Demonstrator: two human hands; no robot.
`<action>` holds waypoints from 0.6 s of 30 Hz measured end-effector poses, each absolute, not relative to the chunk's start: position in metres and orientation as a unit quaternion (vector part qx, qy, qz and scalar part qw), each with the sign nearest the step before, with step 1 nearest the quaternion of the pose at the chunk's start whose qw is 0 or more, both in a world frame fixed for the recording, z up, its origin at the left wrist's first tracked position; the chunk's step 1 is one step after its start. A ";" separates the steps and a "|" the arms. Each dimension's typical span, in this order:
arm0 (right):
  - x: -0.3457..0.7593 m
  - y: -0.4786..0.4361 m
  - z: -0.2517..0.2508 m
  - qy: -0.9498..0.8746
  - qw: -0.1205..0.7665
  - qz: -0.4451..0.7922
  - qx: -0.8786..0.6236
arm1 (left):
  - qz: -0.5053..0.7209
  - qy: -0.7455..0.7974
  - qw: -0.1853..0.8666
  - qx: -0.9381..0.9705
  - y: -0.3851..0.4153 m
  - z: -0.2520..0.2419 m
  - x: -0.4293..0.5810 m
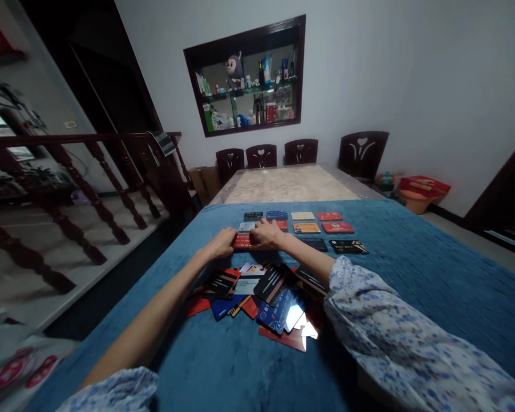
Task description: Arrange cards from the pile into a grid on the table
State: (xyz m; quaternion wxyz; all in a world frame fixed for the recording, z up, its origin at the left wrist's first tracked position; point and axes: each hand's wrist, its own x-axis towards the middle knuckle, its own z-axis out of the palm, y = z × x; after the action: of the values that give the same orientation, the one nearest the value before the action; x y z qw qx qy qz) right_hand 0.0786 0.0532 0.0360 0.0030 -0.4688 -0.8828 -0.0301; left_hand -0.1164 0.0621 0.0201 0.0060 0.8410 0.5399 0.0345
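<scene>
A red card [243, 241] lies at the left end of the front row on the blue cloth [184, 357]. My left hand [222, 243] has its bent fingers at the card's left edge. The fingers of my right hand [266, 233] are closed over its right edge, partly hiding the cards behind. Beyond my hands are rows of cards, including an orange card [306, 228], a red card [337, 228] and a black card [349, 246]. Nearer to me, under my forearms, is a loose, overlapping heap of cards [246, 282], some shiny with reflected light.
The cloth covers the near part of a long table with a bare stone-look top [283, 182]. Dark wooden chairs [261, 155] stand at its far end and right. A wooden railing [62, 163] runs along the left, with plastic bags [21, 360] below it.
</scene>
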 end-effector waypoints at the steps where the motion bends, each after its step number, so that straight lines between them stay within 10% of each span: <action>1: 0.078 0.055 0.035 -0.882 0.000 -0.027 -0.470 | 0.033 0.542 0.012 0.840 0.064 0.020 -0.116; 18: 0.075 0.072 0.027 -0.884 -0.036 0.030 -0.465 | -0.015 0.543 0.060 0.837 0.078 0.019 -0.113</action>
State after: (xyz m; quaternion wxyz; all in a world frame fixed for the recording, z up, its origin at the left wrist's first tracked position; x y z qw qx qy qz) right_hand 0.0754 0.0715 0.0273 -0.0362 -0.4650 -0.8841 0.0302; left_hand -0.1133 0.0777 0.0191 0.0603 0.8374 0.5431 -0.0147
